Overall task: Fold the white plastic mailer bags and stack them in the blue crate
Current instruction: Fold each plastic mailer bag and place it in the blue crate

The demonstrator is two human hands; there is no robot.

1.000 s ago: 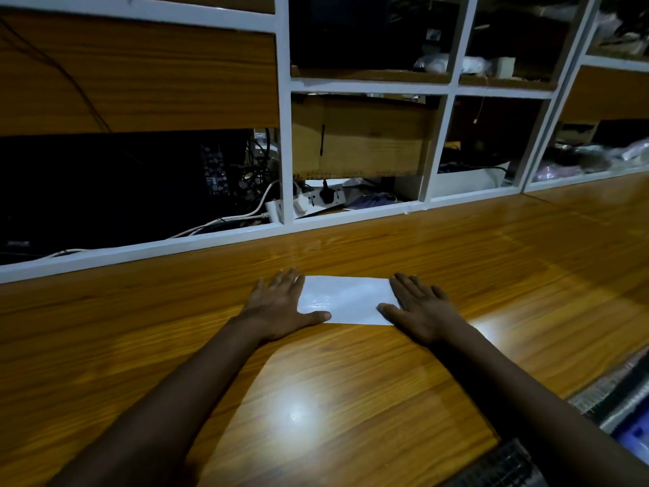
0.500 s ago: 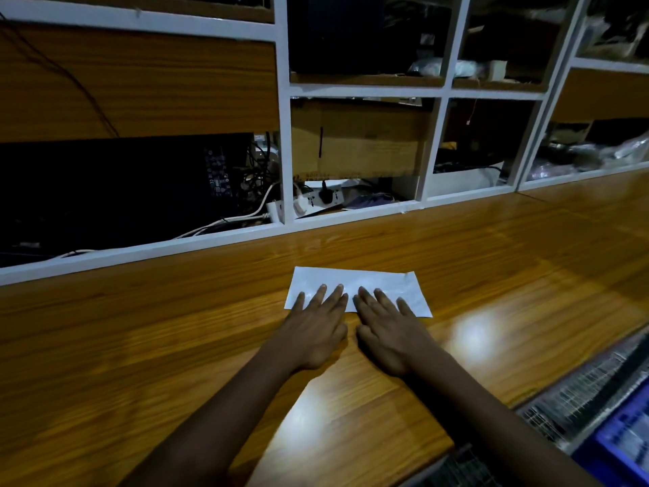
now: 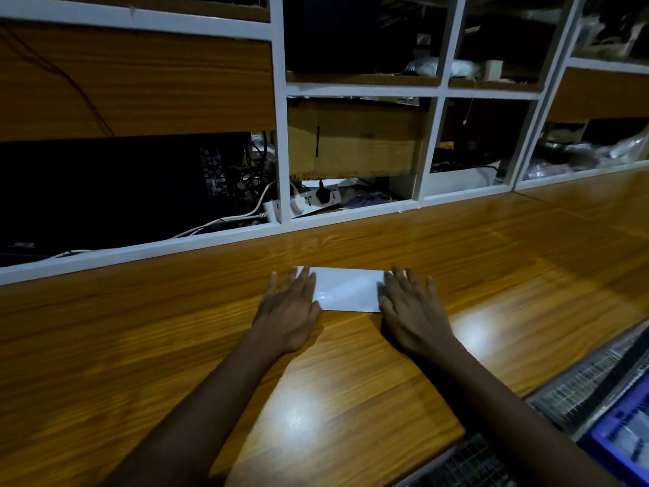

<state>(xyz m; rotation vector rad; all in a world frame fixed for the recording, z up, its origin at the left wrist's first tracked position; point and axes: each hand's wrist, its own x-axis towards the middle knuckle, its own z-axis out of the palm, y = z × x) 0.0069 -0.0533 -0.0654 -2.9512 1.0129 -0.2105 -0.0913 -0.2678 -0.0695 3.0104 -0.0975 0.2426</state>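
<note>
Both ends of the mailer bag (image 3: pixel 346 290) are pressed: left hand (image 3: pixel 288 311) at nine o'clock, right hand (image 3: pixel 411 311) at three; fingers (image 3: pixel 305 286) straight, gripping nothing; likely light, limp, slippery; pinch an edge.

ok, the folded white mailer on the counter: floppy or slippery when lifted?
Probably floppy: the mailer lies thin and flat, so it would likely sag from one edge. Likely slippery: it has a sheen and the wooden counter is glossy. The fold may spring open; left hand and right hand press flat on its ends.
</note>
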